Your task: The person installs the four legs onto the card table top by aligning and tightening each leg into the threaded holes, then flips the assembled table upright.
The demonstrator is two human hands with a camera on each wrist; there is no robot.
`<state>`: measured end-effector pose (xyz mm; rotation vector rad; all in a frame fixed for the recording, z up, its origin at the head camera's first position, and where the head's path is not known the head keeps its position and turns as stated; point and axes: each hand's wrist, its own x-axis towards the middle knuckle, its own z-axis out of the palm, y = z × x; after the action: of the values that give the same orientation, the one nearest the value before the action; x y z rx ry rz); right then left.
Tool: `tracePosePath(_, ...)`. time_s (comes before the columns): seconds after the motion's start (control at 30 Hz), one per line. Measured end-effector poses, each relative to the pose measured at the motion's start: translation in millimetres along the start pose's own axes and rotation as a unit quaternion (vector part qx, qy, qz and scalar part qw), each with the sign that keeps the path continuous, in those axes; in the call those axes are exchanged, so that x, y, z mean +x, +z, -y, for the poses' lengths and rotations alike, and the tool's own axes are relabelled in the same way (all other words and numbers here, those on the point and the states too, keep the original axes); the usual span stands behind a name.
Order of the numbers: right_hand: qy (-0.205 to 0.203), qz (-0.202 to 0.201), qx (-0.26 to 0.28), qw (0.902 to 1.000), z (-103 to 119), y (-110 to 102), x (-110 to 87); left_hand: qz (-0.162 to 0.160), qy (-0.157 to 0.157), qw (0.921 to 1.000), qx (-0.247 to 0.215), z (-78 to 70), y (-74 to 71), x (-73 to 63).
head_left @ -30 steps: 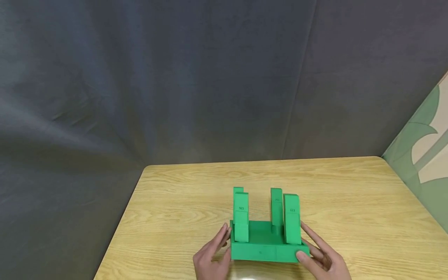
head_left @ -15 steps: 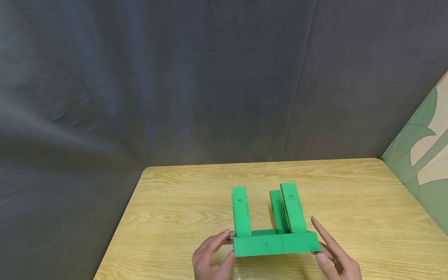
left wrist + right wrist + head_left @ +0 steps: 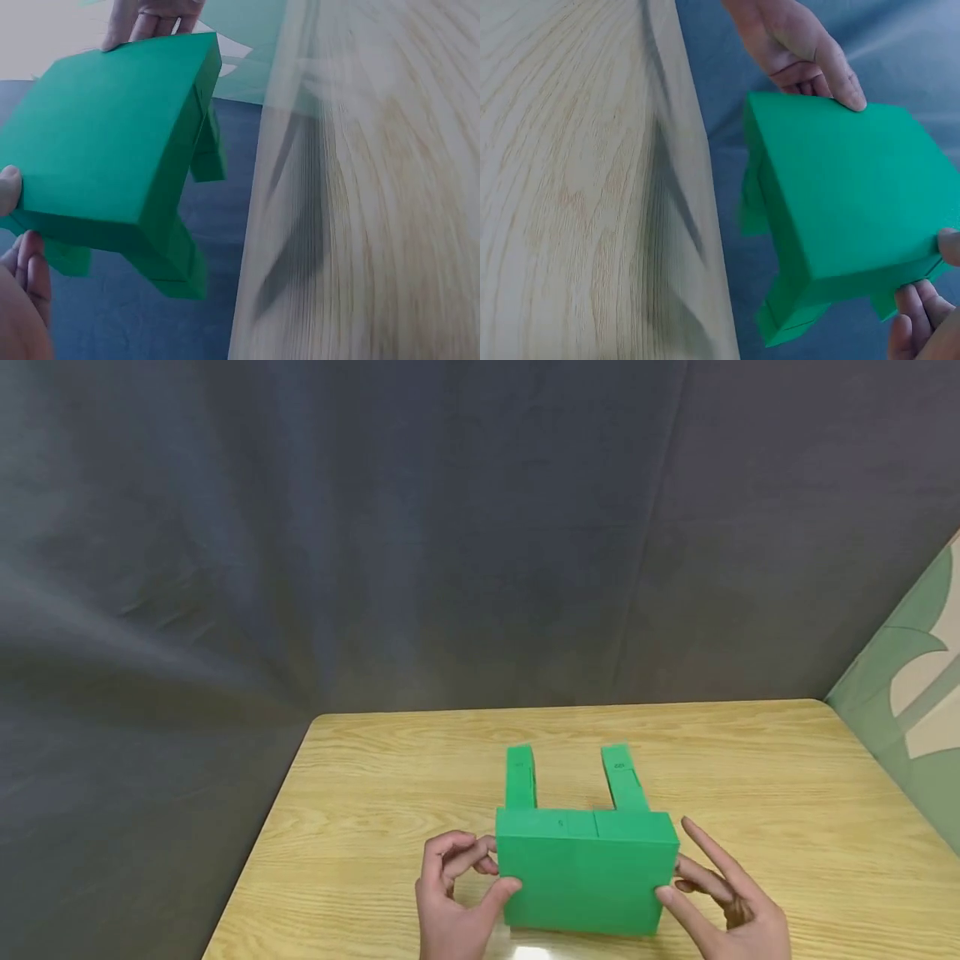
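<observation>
A green blocky piece shaped like a small table, a flat slab [image 3: 588, 881] with several stubby legs [image 3: 624, 779], is held up between both hands. Its smooth broad face is turned toward the head camera, and the legs point away to the far side. My left hand [image 3: 457, 897] pinches the slab's left end, thumb on the broad face and fingers behind. At the right end, my right hand [image 3: 735, 906] grips in the same way, its index finger extended off the slab. In the left wrist view the legs [image 3: 176, 262] hang below the slab.
The wooden table [image 3: 375, 827] lies under the piece, with the piece's shadow [image 3: 292, 262] on it. A dark grey cloth [image 3: 465, 543] stands behind and to the left. At the right is a green and beige leaf-patterned surface [image 3: 918, 693].
Both hands have tipped the green piece over. Its open inner side with upright legs faced up before; now the smooth face is toward the head camera. The right hand has shifted slightly right.
</observation>
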<state>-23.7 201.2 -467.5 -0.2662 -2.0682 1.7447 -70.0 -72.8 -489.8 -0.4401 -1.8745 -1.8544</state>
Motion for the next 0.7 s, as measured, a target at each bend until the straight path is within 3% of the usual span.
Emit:
tracePosePath(0.13,0.041,0.05,0.11,0.9918,-13.0,-7.0,5.2,-0.006,-0.013,0.9999,0.004,2.4,3.6,2.0)
tracePosePath(0.23,0.054,0.076,0.148,0.9845,-19.7,-6.9,8.3,-0.022,-0.039,0.9989,0.012,2.5,7.0,3.1)
tracePosePath(0.4,0.071,0.081,0.134,0.9851,-21.6,-3.1,12.6,-0.034,-0.109,0.9933,0.016,-0.3,12.0,8.6)
tracePosePath(0.6,0.124,0.062,0.102,0.9851,-19.4,0.5,22.8,-0.029,-0.19,0.9807,-0.034,-1.6,13.2,17.2)
tracePosePath(0.7,0.138,0.068,0.089,0.9841,-18.3,3.3,28.1,-0.035,-0.217,0.9749,-0.037,0.1,11.5,19.9)
